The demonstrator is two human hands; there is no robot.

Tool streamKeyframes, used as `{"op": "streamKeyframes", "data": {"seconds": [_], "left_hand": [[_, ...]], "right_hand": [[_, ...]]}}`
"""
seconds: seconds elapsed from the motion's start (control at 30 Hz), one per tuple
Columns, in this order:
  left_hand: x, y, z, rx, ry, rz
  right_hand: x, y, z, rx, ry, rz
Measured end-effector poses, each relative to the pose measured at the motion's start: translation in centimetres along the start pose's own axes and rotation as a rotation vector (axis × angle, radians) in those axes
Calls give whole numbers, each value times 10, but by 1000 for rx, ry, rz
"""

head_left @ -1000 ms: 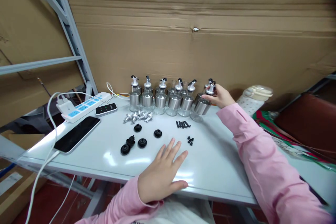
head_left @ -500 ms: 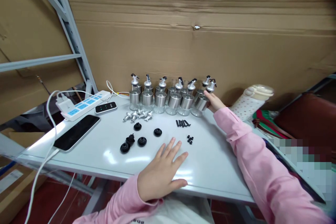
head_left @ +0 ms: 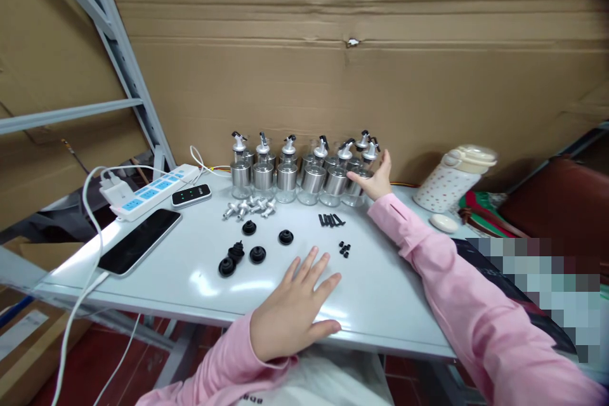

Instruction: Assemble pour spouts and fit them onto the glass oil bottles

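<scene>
My left hand point(head_left: 302, 311) rests open over the table's front part, fingers spread and empty. Toward the back, my right hand point(head_left: 375, 181) is at the right end of a row of glass bottles with steel sleeves. Its thumb overlaps the end bottle point(head_left: 358, 189), and the other fingers point up, apart from it. Black-and-silver pour spouts point(head_left: 345, 149) top the front bottles. Before the row lie silver spout parts point(head_left: 250, 207), several black round stoppers point(head_left: 257, 255), thin black levers point(head_left: 331, 221) and tiny black caps point(head_left: 344, 248).
On the left are a phone point(head_left: 140, 241), a small black-and-white device point(head_left: 191, 195), and a power strip point(head_left: 155, 191) with white cables. A dotted tumbler point(head_left: 442, 187) stands at the right near a white lid point(head_left: 443, 222). Cardboard point(head_left: 266, 82) walls the back.
My right hand has shifted a little left, its fingers now raised and spread off the end bottle. That bottle sits closer to its neighbours. My left hand has stayed put.
</scene>
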State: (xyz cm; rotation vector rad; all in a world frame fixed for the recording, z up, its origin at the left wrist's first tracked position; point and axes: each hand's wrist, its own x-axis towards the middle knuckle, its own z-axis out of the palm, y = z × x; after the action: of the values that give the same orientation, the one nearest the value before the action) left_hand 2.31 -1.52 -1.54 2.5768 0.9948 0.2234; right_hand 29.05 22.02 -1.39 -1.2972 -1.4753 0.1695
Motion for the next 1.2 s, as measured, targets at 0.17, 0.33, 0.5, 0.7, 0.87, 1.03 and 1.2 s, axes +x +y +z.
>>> {"op": "streamKeyframes", "data": {"seconds": [0.17, 0.33, 0.5, 0.7, 0.87, 1.03, 1.2], "left_hand": [[0, 0, 0, 7, -1, 6], [1, 1, -1, 35, -18, -1], [-1, -2, 4, 26, 19, 36], [0, -1, 6, 94, 97, 63], [0, -1, 9, 115, 154, 86], [0, -3, 13, 114, 168, 94], [0, -2, 10, 112, 155, 89]], "right_hand": [[-4, -5, 2, -100, 37, -107], [-5, -16, 0, -173, 113, -190], [-23, -74, -7, -175, 250, -603], [-81, -137, 15, -201, -756, -848], [-91, -161, 50, -529, -931, -746], [-76, -174, 88, -706, -932, -568], [-77, -173, 110, -699, -910, -439]]}}
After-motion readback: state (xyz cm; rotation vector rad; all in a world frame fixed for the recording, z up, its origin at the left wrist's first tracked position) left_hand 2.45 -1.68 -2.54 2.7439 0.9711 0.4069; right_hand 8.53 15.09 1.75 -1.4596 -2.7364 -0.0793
